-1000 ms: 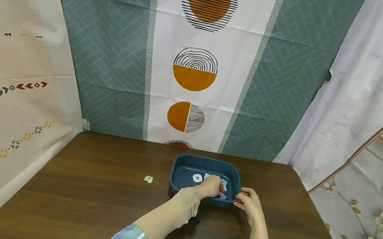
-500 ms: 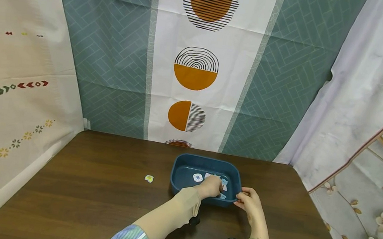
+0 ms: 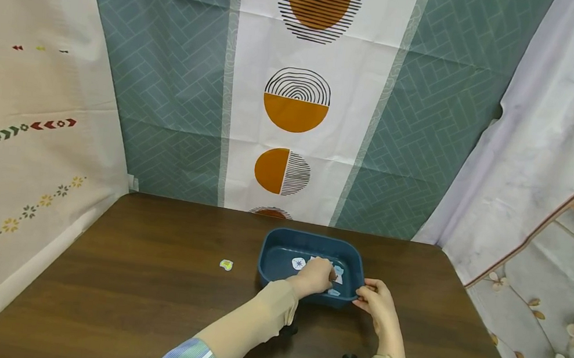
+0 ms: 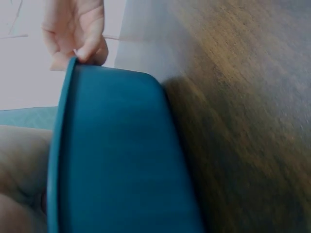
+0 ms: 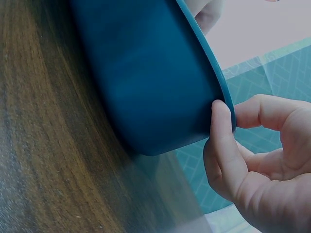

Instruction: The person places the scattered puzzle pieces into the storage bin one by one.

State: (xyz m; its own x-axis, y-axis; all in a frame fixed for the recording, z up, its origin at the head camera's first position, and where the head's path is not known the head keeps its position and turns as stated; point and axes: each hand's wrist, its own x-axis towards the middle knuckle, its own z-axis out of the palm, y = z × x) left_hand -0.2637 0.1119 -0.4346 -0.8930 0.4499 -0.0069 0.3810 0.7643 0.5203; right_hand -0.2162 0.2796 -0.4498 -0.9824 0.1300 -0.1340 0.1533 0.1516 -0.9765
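A dark blue plastic basin [image 3: 279, 254] stands on the wooden table. My right hand [image 3: 379, 305] pinches its rim at the right front corner between thumb and fingers, as the right wrist view also shows. My left hand [image 3: 314, 276] reaches over the front wall into the basin, its fingers bent downward. What those fingertips touch is hidden. Around the left hand lie small paper cutouts like stickers: a white one with a blue star shape [image 3: 298, 263], and pale blue pieces [image 3: 338, 272] to its right. In the left wrist view, the basin's outer wall [image 4: 121, 150] hides most of that hand.
A small yellow and green sticker-like cutout [image 3: 226, 265] lies on the table [image 3: 150, 281] left of the basin. Patterned cloths hang behind and at both sides, with the grey-green and white cloth [image 3: 182, 74] at the table's back edge.
The left hand stays in the basin and shifts only slightly. The right hand keeps its pinch on the rim. The head view tilts a little.
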